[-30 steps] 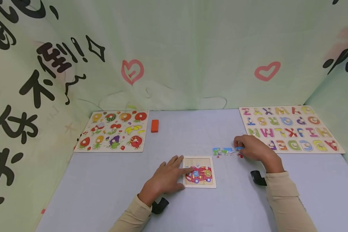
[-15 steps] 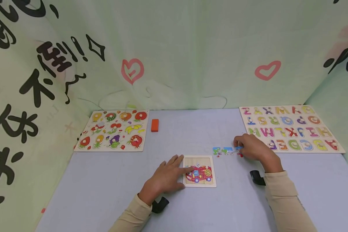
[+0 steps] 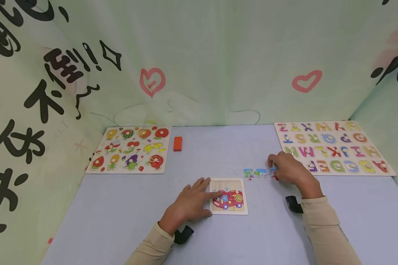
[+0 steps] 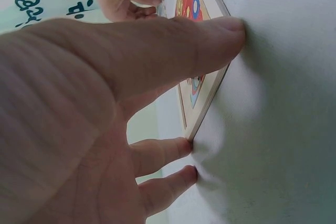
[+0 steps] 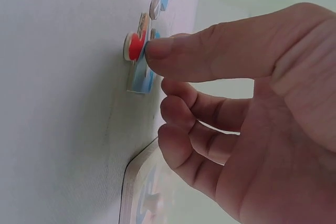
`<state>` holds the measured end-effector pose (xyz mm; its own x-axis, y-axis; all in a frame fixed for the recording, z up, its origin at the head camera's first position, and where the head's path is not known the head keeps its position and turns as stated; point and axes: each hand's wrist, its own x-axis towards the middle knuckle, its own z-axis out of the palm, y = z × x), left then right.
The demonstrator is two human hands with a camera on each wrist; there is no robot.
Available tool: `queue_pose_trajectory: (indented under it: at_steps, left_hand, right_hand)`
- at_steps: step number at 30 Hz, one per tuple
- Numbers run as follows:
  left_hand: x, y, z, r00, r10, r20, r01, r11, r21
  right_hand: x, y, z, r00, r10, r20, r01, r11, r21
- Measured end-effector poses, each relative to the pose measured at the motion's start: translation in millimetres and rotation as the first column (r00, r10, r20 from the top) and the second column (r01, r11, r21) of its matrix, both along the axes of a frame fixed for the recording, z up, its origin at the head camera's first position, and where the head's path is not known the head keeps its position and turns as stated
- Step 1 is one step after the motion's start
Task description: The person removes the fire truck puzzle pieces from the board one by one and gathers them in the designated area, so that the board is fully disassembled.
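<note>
A small wooden jigsaw puzzle (image 3: 230, 212) with a red fire truck lies in its pale frame at the middle of the table. My left hand (image 3: 188, 204) rests at its left side with fingers spread. The index fingertip reaches onto the picture, and the thumb (image 4: 210, 45) lies along the near frame edge. Farther right, my right hand (image 3: 291, 172) pinches a blue and red jigsaw piece (image 5: 140, 80) at the table between thumb and index finger; the index tip is mostly hidden. Two more loose jigsaw pieces (image 3: 254, 173) lie in a row left of it.
A fruit puzzle board (image 3: 160, 162) lies at the back left, beside an orange block (image 3: 177, 144). At the back right, an alphabet puzzle board (image 3: 386, 167) sits just behind the right hand. A pale green printed cloth wall (image 3: 225, 66) borders the light table.
</note>
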<state>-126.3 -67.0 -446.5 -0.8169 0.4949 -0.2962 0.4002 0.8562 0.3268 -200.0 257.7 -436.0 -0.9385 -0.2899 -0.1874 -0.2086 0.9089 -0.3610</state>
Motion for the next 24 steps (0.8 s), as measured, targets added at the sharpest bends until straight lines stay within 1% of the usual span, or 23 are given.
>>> queue_pose_trajectory:
  at_steps: [5,13,17,21,22,24]
  left_hand:
    - [0.8,0.4,1.5,1.000,-0.004,-0.009,0.004,1.000,-0.002]
    - [1.0,0.2,3.0,1.000,-0.003,-0.017,0.003,1.000,-0.007]
    - [0.9,0.2,2.4,1.000,-0.005,-0.018,0.004,1.000,-0.005]
    - [0.7,0.4,1.8,1.000,-0.008,-0.017,0.008,1.000,-0.006]
    - [0.5,0.5,1.9,1.000,-0.008,-0.015,0.008,1.000,-0.009]
    - [0.1,0.7,2.5,1.000,-0.008,-0.010,0.008,1.000,-0.015]
  right_hand:
    - [1.0,-1,0.1,1.000,-0.013,-0.023,0.013,1.000,0.005]
    - [1.6,-4,1.0,1.000,-0.025,-0.017,0.026,0.999,0.020]
    - [2.3,-6,0.9,0.999,-0.025,-0.031,0.026,0.999,0.025]
    - [6.6,-20,3.8,0.996,-0.027,-0.080,0.026,1.000,-0.003]
    - [8.3,-26,4.9,0.995,-0.020,-0.097,0.019,1.000,-0.016]
    - [12.5,-40,6.8,0.989,0.015,-0.146,-0.020,0.999,-0.033]
